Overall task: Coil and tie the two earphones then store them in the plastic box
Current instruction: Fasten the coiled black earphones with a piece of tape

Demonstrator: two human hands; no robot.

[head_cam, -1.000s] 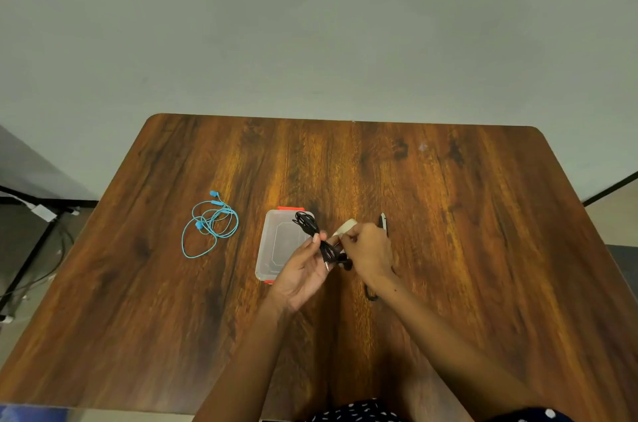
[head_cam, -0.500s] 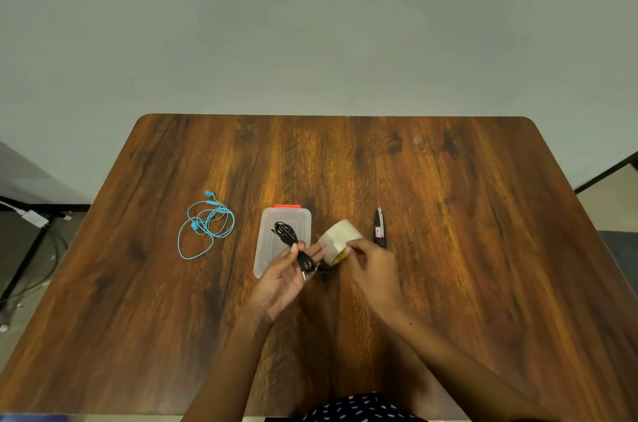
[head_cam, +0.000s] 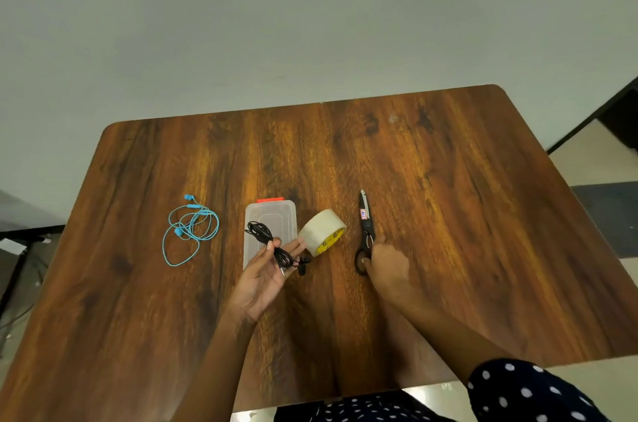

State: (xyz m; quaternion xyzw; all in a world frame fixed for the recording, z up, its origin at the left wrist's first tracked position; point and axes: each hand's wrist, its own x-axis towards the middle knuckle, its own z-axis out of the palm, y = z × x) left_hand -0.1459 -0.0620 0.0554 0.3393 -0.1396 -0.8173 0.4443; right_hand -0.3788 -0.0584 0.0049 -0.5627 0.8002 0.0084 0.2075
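The left hand point(head_cam: 266, 278) pinches the coiled black earphone point(head_cam: 272, 243) between thumb and fingers, holding it just above the near edge of the plastic box point(head_cam: 271, 214); the tape roll point(head_cam: 322, 231) hangs at its fingertips; the right hand point(head_cam: 386, 264) rests on the scissors point(head_cam: 365, 235), fingers curling at the handles, on the tabletop point(head_cam: 448, 214); the blue earphone point(head_cam: 190, 228) lies loose, well to the left; the step looks like cutting the tape, so keep the pinch firm on the coil and the tape taut before the blades meet it
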